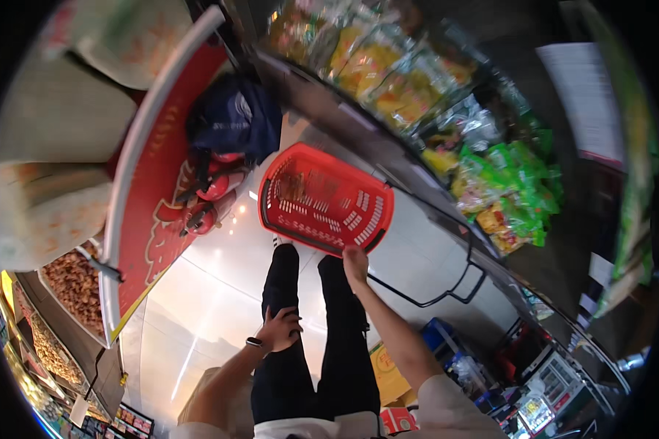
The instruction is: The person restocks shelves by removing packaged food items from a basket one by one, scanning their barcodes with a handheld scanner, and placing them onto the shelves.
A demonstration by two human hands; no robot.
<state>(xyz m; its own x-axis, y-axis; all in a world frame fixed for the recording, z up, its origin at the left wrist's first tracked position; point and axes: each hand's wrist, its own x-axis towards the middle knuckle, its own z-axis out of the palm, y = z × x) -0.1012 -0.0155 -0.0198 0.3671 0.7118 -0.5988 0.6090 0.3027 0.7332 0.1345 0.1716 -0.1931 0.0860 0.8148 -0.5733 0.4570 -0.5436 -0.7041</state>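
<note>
A red plastic shopping basket (357, 189) lies in front of me, with something brown and see-through at its far left end. My right hand (355, 264) is closed on the basket's near rim, at its right part. The basket's long black handle (439, 299) swings out to the right. My left hand (281, 329), with a watch on the wrist, rests on my left thigh near the knee, fingers spread and holding nothing.
Right, a long shelf edge (362, 115) runs diagonally below bagged snacks (505, 186). Left stand a red sign panel (159, 181), a bin of brown nuts or similar food (74, 288), fire extinguishers (214, 186) and a dark blue bag (236, 118). A yellow carton (390, 376) stands near my right side.
</note>
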